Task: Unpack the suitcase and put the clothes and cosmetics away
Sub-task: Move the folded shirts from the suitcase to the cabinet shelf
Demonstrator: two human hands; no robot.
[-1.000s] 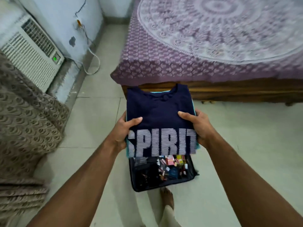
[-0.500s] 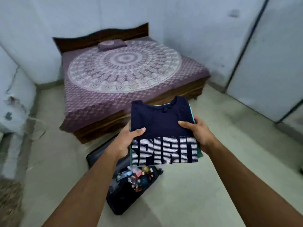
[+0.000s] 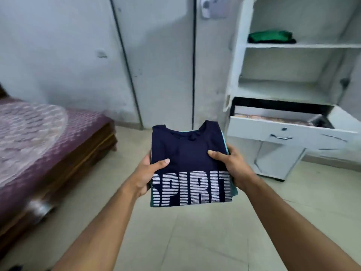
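Biggest thing in view is the bed [image 3: 48,145] on the left, purple patterned cover over a dark wooden frame, blurred at its near end. Across the pale tiled floor [image 3: 185,231] on the right stands the white wardrobe [image 3: 236,75], open at the front, shelves showing. Below those shelves a white drawer [image 3: 283,133] juts out, pulled open, a metal handle [image 3: 281,137] on its face and something brownish lying inside, too blurred to name. Up on a higher shelf sits a folded green garment [image 3: 270,36], alone on its board.

Now to the centre: a stack of folded clothes [image 3: 190,165] held up in the air over the floor, between bed and wardrobe, nearer the drawer. On top is a navy t-shirt with striped white letters reading SPIRIT, neckline pointing away from the person; teal edges of other garments peek out along the right side and beneath.

Left hand [image 3: 147,173] clamps the stack's left edge, thumb on top pressing into the navy cloth, fingers tucked under and out of sight. Right hand [image 3: 233,168] matches it on the right edge, thumb laid across the top, fingers curled below. Both forearms reach in from the bottom corners, and the stack sits level between the two grips
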